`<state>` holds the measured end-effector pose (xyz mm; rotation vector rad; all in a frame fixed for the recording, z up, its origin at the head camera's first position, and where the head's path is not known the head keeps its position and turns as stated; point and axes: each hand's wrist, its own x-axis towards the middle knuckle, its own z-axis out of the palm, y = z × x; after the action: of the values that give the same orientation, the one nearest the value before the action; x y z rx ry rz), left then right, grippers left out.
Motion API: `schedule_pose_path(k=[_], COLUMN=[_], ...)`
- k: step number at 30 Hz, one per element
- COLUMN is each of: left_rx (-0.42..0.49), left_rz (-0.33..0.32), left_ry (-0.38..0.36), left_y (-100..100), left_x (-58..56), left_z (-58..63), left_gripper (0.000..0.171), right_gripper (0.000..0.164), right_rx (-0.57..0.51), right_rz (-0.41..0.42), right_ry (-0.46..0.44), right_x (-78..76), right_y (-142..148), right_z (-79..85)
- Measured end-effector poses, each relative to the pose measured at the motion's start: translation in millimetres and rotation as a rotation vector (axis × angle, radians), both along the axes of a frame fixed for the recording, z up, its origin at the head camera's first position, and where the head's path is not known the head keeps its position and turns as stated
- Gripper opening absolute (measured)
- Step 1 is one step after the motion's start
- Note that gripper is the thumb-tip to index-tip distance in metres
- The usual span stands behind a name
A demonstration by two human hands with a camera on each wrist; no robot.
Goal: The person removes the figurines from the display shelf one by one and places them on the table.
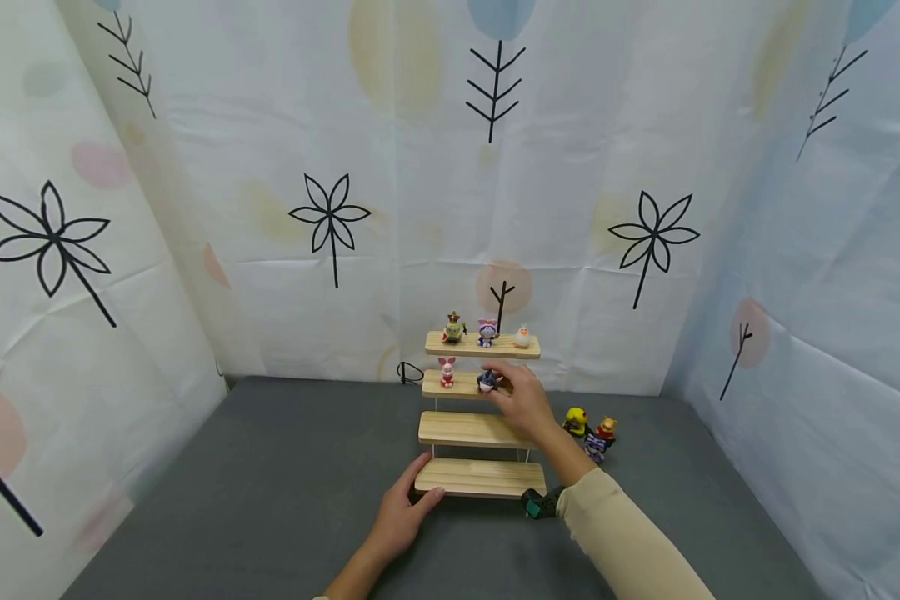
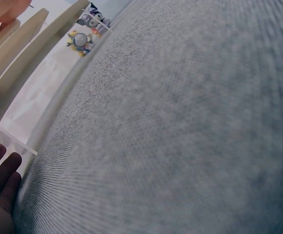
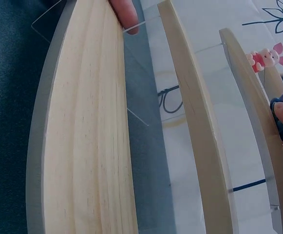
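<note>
A tiered wooden display stand [image 1: 483,477] with clear supports stands on the dark table. My left hand [image 1: 401,517] grips the left end of its lowest shelf, thumb at the front edge and fingers behind. On the second shelf from the top, my right hand [image 1: 523,400] pinches a small dark-blue figurine [image 1: 486,381] at the shelf surface; fingers partly hide it. A pink piglet figurine [image 1: 447,372] stands to its left. Along the top shelf are a yellow crowned figurine [image 1: 453,327], a purple-and-pink one [image 1: 487,332] and a white duck-like one [image 1: 522,337].
Right of the stand, a yellow figurine [image 1: 575,420], a red-and-yellow bear figurine [image 1: 606,429] and a dark purple-and-white one [image 1: 595,447] are grouped on the table. A black-and-green object [image 1: 542,504] lies by the right sleeve. Patterned white cloth [image 1: 420,167] encloses the table behind and beside.
</note>
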<state>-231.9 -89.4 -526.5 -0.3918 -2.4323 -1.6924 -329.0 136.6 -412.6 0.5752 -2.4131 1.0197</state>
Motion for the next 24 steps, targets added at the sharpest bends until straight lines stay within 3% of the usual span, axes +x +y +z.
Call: schedule_pose_path(k=[4,12,24], left_rx=[0.003,-0.014,-0.005], left_rz=[0.001,-0.007,-0.010], left_ry=[0.009,0.020,0.020], left_y=[0,-4,-4], left_x=[3.4,-4.1,-5.1], left_z=[4.1,-10.8,-11.2], left_gripper=[0.060,0.062,0.062], right_gripper=[0.039,0.039,0.041], right_rx=[-0.005,-0.029,-0.032], right_rz=[-0.002,0.004,-0.010], right_ry=[-0.022,-0.016,-0.027], right_x=[2.2,6.9,16.6], right_y=[1,10,35], right_z=[1.0,3.1,11.6])
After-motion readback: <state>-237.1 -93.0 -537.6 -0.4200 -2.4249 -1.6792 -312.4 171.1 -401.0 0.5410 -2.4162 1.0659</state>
